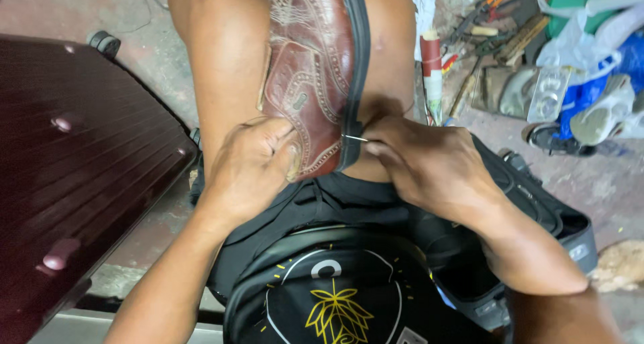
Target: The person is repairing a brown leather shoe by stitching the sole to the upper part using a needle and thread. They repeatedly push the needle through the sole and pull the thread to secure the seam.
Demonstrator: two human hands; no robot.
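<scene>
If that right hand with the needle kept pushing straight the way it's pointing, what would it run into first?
The right hand points left, its fingertips pinching a thin metal needle. Straight on, it would probably first meet the black sole edge of the brown leather shoe, which the left hand steadies from the other side.

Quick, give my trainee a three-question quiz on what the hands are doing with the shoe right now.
1. True or false: the left hand presses on the brown shoe.
2. What does the right hand pinch at the shoe's black sole? A) needle B) brush C) scissors
3. What lies at the person's left side?

Key:
1. True.
2. A, a thin needle.
3. A dark red suitcase.
</scene>
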